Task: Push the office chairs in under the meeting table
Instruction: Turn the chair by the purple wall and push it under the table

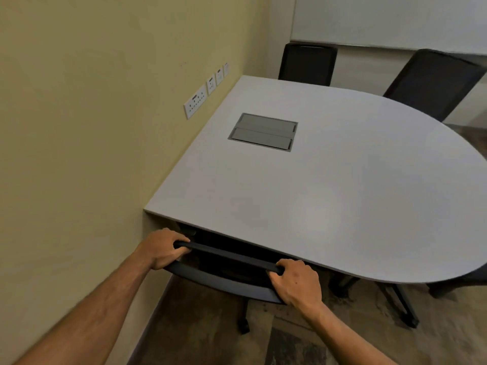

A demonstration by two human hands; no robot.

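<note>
Office chair (pixel 224 275) sits at the near edge of the grey counter (pixel 329 185), its seat already under, as I watch from afar with the left hand (pixel 160 248) and right hand (pixel 296 281), each grip wrapped shut on the top rail. Risk, in my judgement: knuckles pinched against the counter edge, or the chair scraping the wall (pixel 79 127) close on the left.
</note>
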